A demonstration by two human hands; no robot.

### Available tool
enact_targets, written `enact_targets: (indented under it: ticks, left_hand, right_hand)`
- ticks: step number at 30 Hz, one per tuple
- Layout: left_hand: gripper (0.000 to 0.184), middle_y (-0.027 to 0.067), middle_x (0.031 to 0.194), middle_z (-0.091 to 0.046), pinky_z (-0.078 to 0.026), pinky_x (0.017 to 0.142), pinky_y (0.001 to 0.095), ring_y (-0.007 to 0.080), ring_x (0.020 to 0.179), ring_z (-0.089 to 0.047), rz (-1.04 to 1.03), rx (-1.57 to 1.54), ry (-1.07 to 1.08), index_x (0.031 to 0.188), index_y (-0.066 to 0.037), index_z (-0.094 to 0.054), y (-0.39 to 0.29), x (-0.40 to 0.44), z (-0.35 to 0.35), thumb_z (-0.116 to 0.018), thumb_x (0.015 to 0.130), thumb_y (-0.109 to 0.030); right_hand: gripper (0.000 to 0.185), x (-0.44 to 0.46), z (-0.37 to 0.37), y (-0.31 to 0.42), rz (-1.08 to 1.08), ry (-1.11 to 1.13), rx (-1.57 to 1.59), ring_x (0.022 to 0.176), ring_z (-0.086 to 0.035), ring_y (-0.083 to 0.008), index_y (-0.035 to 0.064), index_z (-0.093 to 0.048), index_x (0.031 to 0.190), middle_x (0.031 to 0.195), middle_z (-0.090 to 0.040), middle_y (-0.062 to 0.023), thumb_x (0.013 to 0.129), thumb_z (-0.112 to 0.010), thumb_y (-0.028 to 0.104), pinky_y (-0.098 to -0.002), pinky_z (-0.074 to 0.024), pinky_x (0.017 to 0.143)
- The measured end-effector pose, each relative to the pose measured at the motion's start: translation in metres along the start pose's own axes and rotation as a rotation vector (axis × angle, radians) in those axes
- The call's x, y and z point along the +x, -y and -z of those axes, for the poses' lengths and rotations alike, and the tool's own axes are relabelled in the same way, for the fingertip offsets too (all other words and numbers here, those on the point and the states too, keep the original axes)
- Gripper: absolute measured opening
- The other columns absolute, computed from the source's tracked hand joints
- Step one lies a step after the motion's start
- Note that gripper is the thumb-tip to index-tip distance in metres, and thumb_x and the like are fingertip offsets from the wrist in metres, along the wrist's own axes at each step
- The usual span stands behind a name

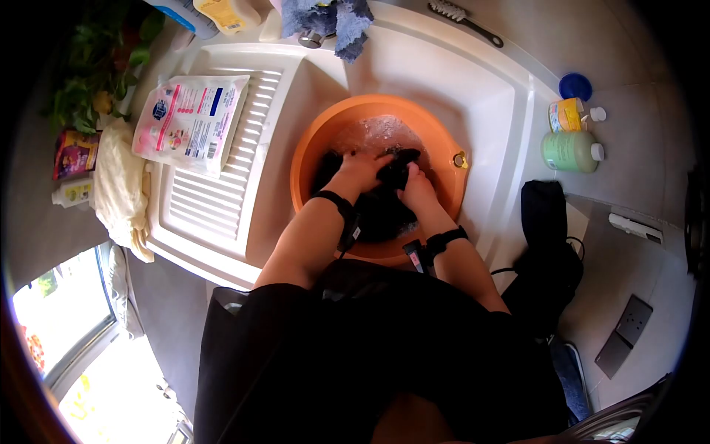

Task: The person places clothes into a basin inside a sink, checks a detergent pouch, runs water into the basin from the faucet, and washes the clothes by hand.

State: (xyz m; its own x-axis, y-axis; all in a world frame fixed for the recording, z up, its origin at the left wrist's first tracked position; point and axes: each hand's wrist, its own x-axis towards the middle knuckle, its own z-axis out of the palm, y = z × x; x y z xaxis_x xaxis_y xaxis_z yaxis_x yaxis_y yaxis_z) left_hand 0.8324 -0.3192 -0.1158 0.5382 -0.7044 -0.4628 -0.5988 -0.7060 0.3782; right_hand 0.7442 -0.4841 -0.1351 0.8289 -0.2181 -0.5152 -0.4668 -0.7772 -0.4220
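A wet black cloth (381, 211) lies bunched in an orange basin (310, 137) holding sudsy water (381, 129). My left hand (361, 172) presses into the cloth from the left, fingers curled on it and their tips partly hidden. To its right, my right hand (418, 188) is closed around a raised fold of the same cloth. Both hands are close together inside the basin, and each wrist wears a black strap. The kind of garment cannot be made out.
The basin stands in a white sink (481, 96) with a ribbed drainboard (207, 196), where a printed plastic pouch (188, 122) lies. A cream cloth (120, 185) hangs at the left edge. A scrub brush (466, 22) and a green bottle (569, 152) sit along the rim.
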Motion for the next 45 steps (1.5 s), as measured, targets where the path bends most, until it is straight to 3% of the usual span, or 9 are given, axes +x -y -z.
enact_targets:
  ticks: [4, 10, 18, 25, 30, 33, 37, 39, 45]
  left_hand:
    - [0.059, 0.0222, 0.121, -0.056, -0.042, 0.094, 0.0452, 0.0388, 0.112, -0.054, 0.513, -0.388, -0.124, 0.140, -0.015, -0.034, 0.020, 0.027, -0.023, -0.051, 0.085, -0.027]
    - [0.074, 0.0228, 0.118, -0.057, -0.043, 0.095, 0.0362, 0.0293, 0.109, -0.057, 0.147, -1.039, -0.199, 0.137, -0.006, -0.036, -0.024, 0.008, -0.024, -0.071, 0.077, -0.032]
    - [0.039, 0.0245, 0.094, -0.062, -0.048, 0.080, 0.0399, 0.0395, 0.091, -0.060, 0.099, -0.835, -0.450, 0.108, -0.001, -0.054, -0.057, -0.033, 0.004, -0.067, 0.082, -0.027]
    - [0.038, 0.0254, 0.094, -0.062, -0.047, 0.078, 0.0417, 0.0416, 0.091, -0.059, 0.363, -0.815, -0.590, 0.097, -0.001, -0.064, -0.027, -0.031, 0.014, -0.048, 0.093, -0.034]
    - [0.026, 0.0200, 0.101, -0.062, -0.049, 0.080, 0.0453, 0.0388, 0.091, -0.060, 0.419, -0.385, -0.566, 0.103, -0.006, -0.059, 0.013, -0.031, 0.017, -0.053, 0.089, -0.026]
    - [0.035, 0.0125, 0.138, -0.036, -0.047, 0.087, 0.0481, 0.0354, 0.117, -0.043, 0.513, -0.011, -0.271, 0.110, -0.011, -0.057, 0.018, -0.041, 0.027, -0.064, 0.081, -0.028]
    - [0.084, 0.0123, 0.151, -0.013, -0.030, 0.103, 0.0570, 0.0420, 0.133, -0.022, 0.347, -0.244, -0.383, 0.138, -0.028, -0.037, 0.010, -0.036, 0.019, -0.073, 0.067, -0.055]
    - [0.104, 0.0116, 0.155, 0.003, -0.018, 0.105, 0.0635, 0.0439, 0.139, -0.002, 0.306, -0.139, -0.033, 0.145, -0.035, -0.021, 0.002, -0.034, 0.018, -0.072, 0.059, -0.064]
    - [0.096, 0.0180, 0.148, -0.024, -0.033, 0.105, 0.0447, 0.0419, 0.131, -0.031, 0.339, -0.414, -0.044, 0.146, -0.028, -0.020, 0.035, 0.013, -0.034, -0.076, 0.069, -0.043]
  right_hand:
    - [0.055, 0.021, -0.026, -0.025, 0.027, -0.114, 0.316, 0.108, -0.055, -0.0361, 0.0121, -0.038, 0.131, 0.122, -0.053, -0.0188, 0.084, -0.062, 0.025, -0.0438, -0.0457, 0.090]
    - [0.048, 0.018, -0.008, 0.000, -0.414, 0.266, 1.750, 0.098, -0.060, -0.0233, 0.0103, -0.053, 0.119, 0.111, -0.062, -0.0084, 0.094, -0.042, 0.050, -0.0373, -0.0489, 0.085]
    - [0.042, 0.005, -0.015, 0.024, -0.280, 0.233, 1.823, 0.090, -0.061, -0.0209, 0.0076, -0.060, 0.107, 0.097, -0.064, -0.0069, 0.095, -0.043, 0.044, -0.0326, -0.0487, 0.082]
    - [0.028, -0.018, 0.009, 0.064, -0.048, 0.337, 1.559, 0.091, -0.056, -0.0155, 0.0057, -0.059, 0.103, 0.096, -0.061, -0.0069, 0.098, -0.041, 0.026, -0.0278, -0.0451, 0.081]
    - [0.030, -0.005, 0.026, 0.043, 0.317, -0.562, 0.481, 0.091, -0.054, -0.0297, 0.0058, -0.056, 0.105, 0.100, -0.054, -0.0144, 0.081, -0.065, 0.022, -0.0363, -0.0460, 0.080]
    - [0.034, 0.001, 0.023, 0.032, 0.215, -0.569, 0.066, 0.101, -0.050, -0.0341, 0.0113, -0.057, 0.109, 0.111, -0.052, -0.0131, 0.080, -0.067, 0.027, -0.0425, -0.0447, 0.085]
    - [0.059, 0.003, -0.008, 0.014, -0.018, -0.258, -0.084, 0.126, -0.032, -0.0396, 0.0262, -0.045, 0.131, 0.142, -0.032, -0.0125, 0.078, -0.067, 0.041, -0.0568, -0.0366, 0.095]
    - [0.069, 0.002, -0.008, 0.014, -0.048, -0.074, -0.081, 0.132, -0.025, -0.0403, 0.0306, -0.037, 0.137, 0.149, -0.020, -0.0112, 0.077, -0.068, 0.044, -0.0599, -0.0310, 0.099]
    - [0.073, 0.016, -0.028, -0.008, -0.107, -0.117, -0.111, 0.132, -0.026, -0.0371, 0.0202, -0.031, 0.140, 0.149, -0.020, -0.0101, 0.081, -0.063, 0.048, -0.0546, -0.0324, 0.102]
